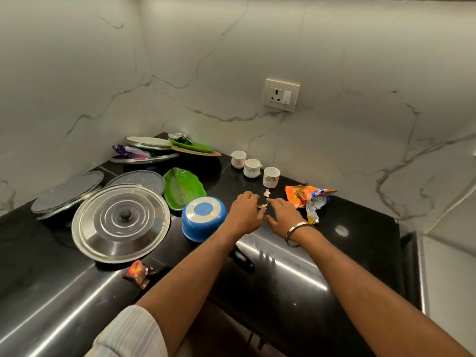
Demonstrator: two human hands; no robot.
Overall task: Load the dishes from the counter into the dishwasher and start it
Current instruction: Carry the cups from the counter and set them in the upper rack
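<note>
walls: two white marble-look slabs (pixel 334 60) with grey veining, meeting in a corner at far left
socket: cream plate (pixel 281 95) on the far wall, one outlet plus one switch, right of centre
counter: glossy black stone worktop (pixel 347 253), L-shaped, runs into the far-left corner and along the wall to the right
light: from above; bright streaks and one round glare spot on the worktop at right
right edge: worktop stops at a pale vertical panel (pixel 443 279)
below: dark cabinet front under the near edge, detail unclear
</note>
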